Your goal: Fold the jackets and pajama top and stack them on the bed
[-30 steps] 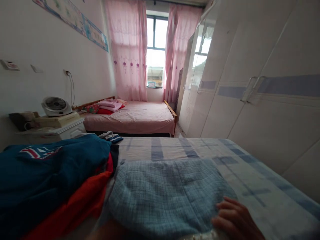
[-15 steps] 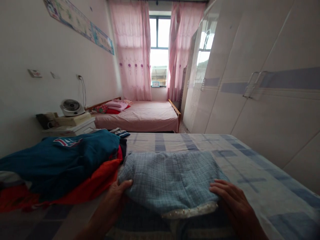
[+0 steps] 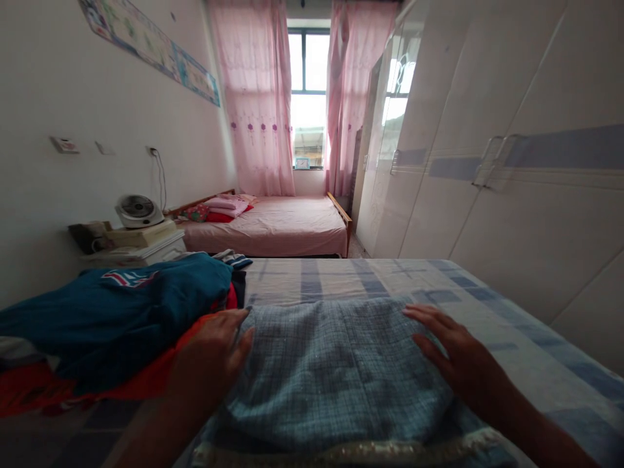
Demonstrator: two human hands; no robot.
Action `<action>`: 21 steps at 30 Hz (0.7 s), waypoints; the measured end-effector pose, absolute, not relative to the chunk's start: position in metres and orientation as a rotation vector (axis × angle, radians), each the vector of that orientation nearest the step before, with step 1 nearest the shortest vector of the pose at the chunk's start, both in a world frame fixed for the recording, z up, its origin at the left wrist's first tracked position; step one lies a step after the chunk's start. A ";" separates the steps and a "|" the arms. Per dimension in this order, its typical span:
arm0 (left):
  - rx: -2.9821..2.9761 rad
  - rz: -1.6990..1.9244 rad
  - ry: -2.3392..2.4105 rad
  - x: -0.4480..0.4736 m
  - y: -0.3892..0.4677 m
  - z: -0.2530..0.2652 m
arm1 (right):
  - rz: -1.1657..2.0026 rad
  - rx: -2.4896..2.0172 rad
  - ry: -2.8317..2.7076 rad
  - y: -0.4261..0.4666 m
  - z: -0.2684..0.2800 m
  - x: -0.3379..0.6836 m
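Note:
A blue-grey checked cloth garment [image 3: 336, 370] lies spread on the bed in front of me, with a pale, shiny trim along its near edge. At its far left corner is my left hand [image 3: 219, 344], fingers stretched forward and thumb apart from them. My right hand [image 3: 446, 341] rests at the far right corner, its fingers extended and its thumb spread over the cloth. Neither hand is closed around the fabric. What kind of garment it is, I cannot tell.
Left of the garment lie a dark teal top [image 3: 146, 299] and orange clothing [image 3: 131, 387] in a heap. The checked bedsheet [image 3: 487, 325] extends right toward the white wardrobe [image 3: 526, 240]. Beyond stand a pink-covered bed [image 3: 292, 224] and a small fan [image 3: 139, 211] on a cabinet.
Both hands have moved forward from the garment's sides to its far corners, and the left has let go of the edge. The near part with the trim now lies spread closer to me.

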State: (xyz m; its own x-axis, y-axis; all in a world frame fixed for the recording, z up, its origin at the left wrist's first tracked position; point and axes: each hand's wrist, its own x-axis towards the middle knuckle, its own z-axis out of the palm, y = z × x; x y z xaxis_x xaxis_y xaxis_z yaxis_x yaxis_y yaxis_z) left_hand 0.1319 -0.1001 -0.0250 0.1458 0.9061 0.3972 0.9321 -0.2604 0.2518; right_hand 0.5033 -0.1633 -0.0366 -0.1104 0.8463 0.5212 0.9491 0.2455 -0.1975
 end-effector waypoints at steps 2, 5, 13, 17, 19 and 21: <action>-2.542 -0.726 -1.569 0.159 -0.082 -0.022 | -0.300 -1.649 -2.002 -0.132 -0.024 0.486; -2.646 -0.614 -1.431 0.176 -0.057 -0.052 | -0.384 -1.763 -2.032 -0.097 -0.046 0.473; -2.511 -0.599 -1.970 0.127 -0.029 -0.145 | -0.185 -2.171 -2.006 -0.083 -0.146 0.502; -2.537 -0.796 -2.005 0.128 -0.030 -0.141 | -0.165 -2.175 -2.021 -0.083 -0.138 0.501; -2.540 -0.928 -2.092 0.124 -0.034 -0.135 | -0.136 -2.175 -2.037 -0.082 -0.127 0.498; -2.519 -1.048 -2.217 0.113 -0.040 -0.129 | -0.111 -2.158 -2.041 -0.082 -0.112 0.491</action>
State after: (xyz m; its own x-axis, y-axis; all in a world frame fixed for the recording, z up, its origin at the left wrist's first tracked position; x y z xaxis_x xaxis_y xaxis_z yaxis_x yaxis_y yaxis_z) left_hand 0.1134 -0.0401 -0.1290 0.0604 0.9814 0.1824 0.7637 -0.1631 0.6247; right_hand 0.4915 -0.0822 -0.1123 0.0612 0.9836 0.1698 0.9962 -0.0497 -0.0715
